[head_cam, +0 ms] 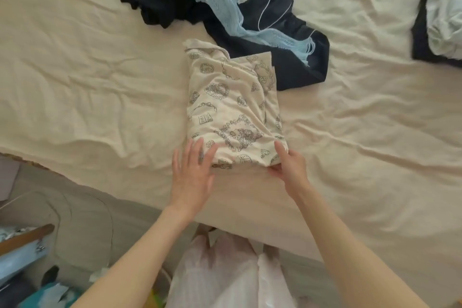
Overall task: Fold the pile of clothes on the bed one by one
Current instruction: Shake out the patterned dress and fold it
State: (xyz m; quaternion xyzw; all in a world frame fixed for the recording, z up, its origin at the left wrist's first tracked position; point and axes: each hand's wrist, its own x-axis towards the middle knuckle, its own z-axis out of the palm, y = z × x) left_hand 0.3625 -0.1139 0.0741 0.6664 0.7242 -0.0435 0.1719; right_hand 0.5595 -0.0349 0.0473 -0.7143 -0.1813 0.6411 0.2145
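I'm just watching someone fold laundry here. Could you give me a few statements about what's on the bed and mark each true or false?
1. The printed garment lies folded near the bed's edge. True.
2. The left hand rests flat, fingers straight, on the garment's near corner. True.
3. The right hand is off the garment. False: it pinches the garment's near right corner.
4. The light blue scarf lies under the dark clothes. False: it is draped over them.
5. The unfolded pile lies beyond the printed garment. True.
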